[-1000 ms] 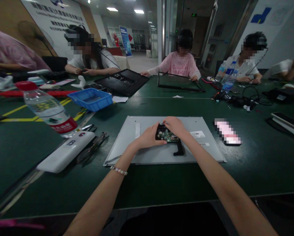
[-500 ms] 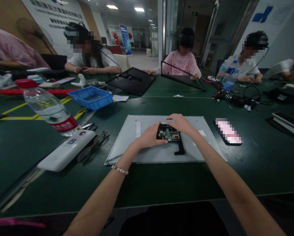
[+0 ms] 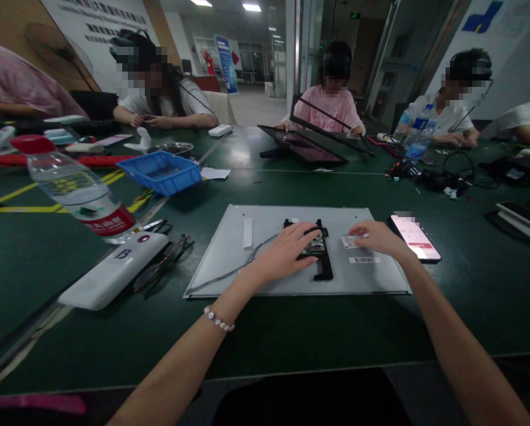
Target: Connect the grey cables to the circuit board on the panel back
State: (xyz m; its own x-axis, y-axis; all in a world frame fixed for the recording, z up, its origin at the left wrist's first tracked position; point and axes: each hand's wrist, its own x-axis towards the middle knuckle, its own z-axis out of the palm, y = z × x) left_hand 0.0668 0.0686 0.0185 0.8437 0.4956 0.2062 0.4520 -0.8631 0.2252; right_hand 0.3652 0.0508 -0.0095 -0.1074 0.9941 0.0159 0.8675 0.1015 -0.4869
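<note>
A light grey display panel (image 3: 220, 248) lies flat on the green table in front of me. On its middle sits a black bracket (image 3: 323, 272) with a green circuit board (image 3: 319, 244), partly covered by my left hand (image 3: 287, 249). That hand has its fingers stretched out over the board and bracket. A thin grey cable (image 3: 241, 269) runs from beneath it towards the panel's lower left corner. My right hand (image 3: 375, 238) is at the panel's right side, its fingers bent towards the thumb over a printed label (image 3: 348, 241). Whatever the fingertips hold is too small to make out.
Left of the panel are glasses (image 3: 170, 260), a white power bank (image 3: 114, 272), a tilted water bottle (image 3: 81, 189) and a blue tray (image 3: 162, 174). A phone (image 3: 416, 236) lies at the right. Across the table a person handles a black frame (image 3: 322, 115).
My right hand has moved right, off the board to the printed label. My left hand has shifted right over the board, and more cable shows. Across the table, the black panel's position has changed.
</note>
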